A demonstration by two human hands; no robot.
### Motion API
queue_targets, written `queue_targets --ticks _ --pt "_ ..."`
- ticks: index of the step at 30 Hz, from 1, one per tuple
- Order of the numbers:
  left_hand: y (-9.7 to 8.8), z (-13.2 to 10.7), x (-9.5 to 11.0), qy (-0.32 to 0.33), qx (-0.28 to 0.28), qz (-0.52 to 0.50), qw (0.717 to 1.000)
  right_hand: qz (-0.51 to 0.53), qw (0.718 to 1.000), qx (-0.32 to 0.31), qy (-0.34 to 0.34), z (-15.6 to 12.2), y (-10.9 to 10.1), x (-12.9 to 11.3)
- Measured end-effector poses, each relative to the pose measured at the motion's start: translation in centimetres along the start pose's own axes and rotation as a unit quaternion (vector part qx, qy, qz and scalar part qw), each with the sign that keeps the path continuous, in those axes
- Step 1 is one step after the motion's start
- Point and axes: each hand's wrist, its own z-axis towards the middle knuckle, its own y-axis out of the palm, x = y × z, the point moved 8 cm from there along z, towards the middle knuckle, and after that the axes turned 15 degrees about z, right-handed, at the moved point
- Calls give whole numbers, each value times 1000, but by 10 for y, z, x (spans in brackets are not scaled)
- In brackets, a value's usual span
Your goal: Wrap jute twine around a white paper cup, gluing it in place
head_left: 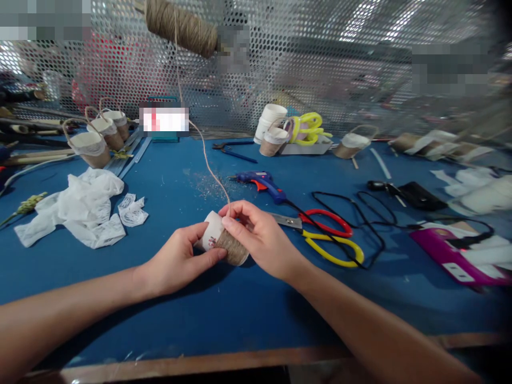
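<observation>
A white paper cup (213, 233) lies on its side above the blue table (224, 314), its lower half wound with brown twine. My left hand (180, 261) grips the cup from the left, thumb along its side. My right hand (260, 234) is closed over the wound part, fingers pinching the twine strand (208, 165) against the cup. That strand runs up to a large twine spool (180, 24) hanging at the top.
A blue glue gun (262, 184) and red-and-yellow scissors (328, 234) lie just right of my hands, with black cables. White lace and plastic (84, 208) sit at left. Finished twine-wrapped cups (94, 146) stand at back left and centre. A perforated metal screen closes the back.
</observation>
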Motion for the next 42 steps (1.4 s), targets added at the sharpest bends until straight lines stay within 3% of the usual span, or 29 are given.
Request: queue_targets --ticks 12,19,24,28,30,32,33,36,42 --pt "2 -2 7 23 -31 -46 998 -20 999 -7 -42 -3 6 -1" --pt "2 1 -1 -8 -40 -54 998 -76 990 -15 -114 -6 8 -11" --pt "3 1 -1 -3 -48 -59 997 -60 995 -11 -83 -3 5 -8" --pt "0 0 0 20 -36 -46 998 -69 996 43 -47 7 -21 -9" --pt "-1 0 1 33 -29 -32 999 -139 985 94 -35 14 -46 -10" --pt "-3 1 3 57 -19 -10 998 -261 954 150 3 22 -75 -5" --pt "-5 1 6 75 -10 5 997 -330 930 154 52 27 -87 3" --pt "-10 1 14 130 24 63 989 -381 905 137 128 43 -114 24" --pt "-17 1 14 136 57 107 983 -367 895 84 239 58 -128 64"
